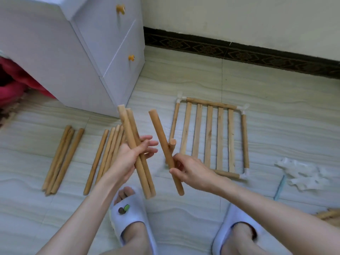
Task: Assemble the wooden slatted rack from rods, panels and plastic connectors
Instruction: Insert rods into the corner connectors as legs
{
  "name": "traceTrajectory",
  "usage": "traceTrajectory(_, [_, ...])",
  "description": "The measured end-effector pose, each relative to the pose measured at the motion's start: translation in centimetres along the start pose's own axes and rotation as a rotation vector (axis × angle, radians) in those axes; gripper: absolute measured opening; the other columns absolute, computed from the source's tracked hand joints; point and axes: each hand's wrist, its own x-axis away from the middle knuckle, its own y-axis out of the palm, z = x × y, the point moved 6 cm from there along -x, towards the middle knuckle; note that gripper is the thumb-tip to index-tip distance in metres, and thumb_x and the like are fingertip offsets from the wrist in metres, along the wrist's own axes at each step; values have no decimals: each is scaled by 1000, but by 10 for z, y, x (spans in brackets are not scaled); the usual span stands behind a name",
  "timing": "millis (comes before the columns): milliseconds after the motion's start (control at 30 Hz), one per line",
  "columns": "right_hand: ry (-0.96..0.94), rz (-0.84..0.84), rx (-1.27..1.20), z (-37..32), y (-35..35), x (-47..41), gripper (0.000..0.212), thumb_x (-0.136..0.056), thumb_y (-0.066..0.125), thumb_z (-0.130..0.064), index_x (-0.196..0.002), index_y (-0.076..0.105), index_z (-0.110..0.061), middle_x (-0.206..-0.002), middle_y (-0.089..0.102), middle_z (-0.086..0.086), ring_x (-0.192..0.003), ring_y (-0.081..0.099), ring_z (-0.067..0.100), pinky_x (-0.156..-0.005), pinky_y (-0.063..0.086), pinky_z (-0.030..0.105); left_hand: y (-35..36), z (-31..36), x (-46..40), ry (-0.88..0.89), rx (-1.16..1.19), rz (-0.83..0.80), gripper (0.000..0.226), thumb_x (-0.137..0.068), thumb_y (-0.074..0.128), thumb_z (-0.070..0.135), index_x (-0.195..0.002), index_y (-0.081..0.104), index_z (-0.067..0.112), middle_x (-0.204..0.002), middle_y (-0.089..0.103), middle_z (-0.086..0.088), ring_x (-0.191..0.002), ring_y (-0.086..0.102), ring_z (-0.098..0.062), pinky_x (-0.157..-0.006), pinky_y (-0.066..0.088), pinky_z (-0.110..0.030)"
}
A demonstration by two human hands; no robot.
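Rods: two (pixel 137 153) in left hand (pixel 127 159), fingers curled round; one (pixel 164 150) pinched by right hand (pixel 191 172).

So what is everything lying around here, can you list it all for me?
Rods in left hand: two, light brown, held upright.
Rod in right hand: one, light brown, tilted.
Rods at far left: about three, light brown, on the floor.
Rods beside them: several, light brown, on the floor.
Slatted panel: one, light brown with white corner connectors, flat on the floor.
Plastic pieces: small heap, white, floor at right.
Cabinet: one, white, orange knobs, rear left.
Slippers: two, white, on the feet.
Left hand: grips two rods.
Right hand: grips one rod.
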Motion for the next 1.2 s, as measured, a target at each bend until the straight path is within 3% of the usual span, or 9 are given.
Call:
traceTrajectory(100, [-29, 54, 16, -5, -43, 26, 8, -92, 55, -25, -95, 50, -19, -85, 59, -7, -77, 57, 8, -69, 50, 23, 10, 18, 11, 79, -192, 58, 15, -89, 57, 3, -98, 63, 13, -92, 68, -8, -58, 56, -9, -62, 48, -22])
traceTrajectory(267, [37, 226, -38, 24, -114, 54, 6, -86, 60, -15, -89, 56, -18, -87, 64, -3, -85, 61, 13, -78, 52, 28, 60, 14, 21, 81, -553, -204, 27, -88, 61, 6, -111, 64, 19, -114, 64, 13, -94, 63, -2, -75, 48, -18])
traceTrajectory(367, [105, 355, -144, 60, -143, 66, 15, -84, 62, -8, -86, 55, -22, -87, 65, -3, -88, 63, 13, -82, 52, 31, 72, 11, 13, 137, -558, -107, 16, -86, 62, 4, -99, 68, 13, -106, 68, 10, -92, 62, 0, -89, 49, -30])
traceTrajectory(467, [225, 430, -231, 112, -150, 76, 13, -84, 62, -8, -86, 57, -20, -88, 66, 1, -88, 65, 17, -84, 53, 34, 85, 9, -1, 183, -570, -33, 19, -85, 65, 9, -93, 69, 26, -98, 72, 9, -100, 64, -14, -98, 45, -45])
traceTrajectory(633, [415, 721, -442, 198, -141, 94, 5, -86, 61, -17, -82, 59, -19, -82, 68, 2, -83, 67, 19, -86, 52, 44, 122, 11, -33, 235, -529, -5, 17, -86, 64, 9, -90, 67, 26, -98, 71, 9, -100, 64, -13, -97, 46, -46])
traceTrajectory(800, [611, 1196, -749, 270, -120, 126, 11, -89, 58, -11, -84, 53, -20, -81, 60, -2, -87, 64, 24, -90, 50, 49, 145, 9, -52, 306, -550, -16, 21, -86, 63, 6, -88, 64, 27, -98, 69, 6, -92, 64, -15, -94, 48, -43])
traceTrajectory(1033, [649, 1361, -658, 300, -130, 131, 9, -92, 52, -13, -100, 51, -18, -96, 62, 4, -97, 62, 23, -93, 47, 39, 149, 6, -51, 362, -513, -1, 24, -87, 62, 3, -89, 62, 27, -92, 67, 14, -84, 64, 3, -80, 48, -22])
traceTrajectory(1100, [643, 1335, -623, 303, -136, 127, 10, -93, 51, -14, -103, 52, -17, -98, 62, 5, -97, 61, 22, -86, 44, 30, 151, 7, -51, 370, -501, -6, 25, -87, 60, 0, -88, 61, 25, -92, 66, 12, -82, 64, 8, -70, 48, -12])
traceTrajectory(1200, [661, 1278, -606, 310, -137, 122, 8, -94, 50, -15, -101, 52, -18, -95, 62, 3, -98, 62, 24, -87, 47, 34, 151, 7, -51, 377, -507, -8, 25, -87, 59, -1, -88, 61, 24, -93, 66, 9, -78, 63, 8, -64, 46, -7])
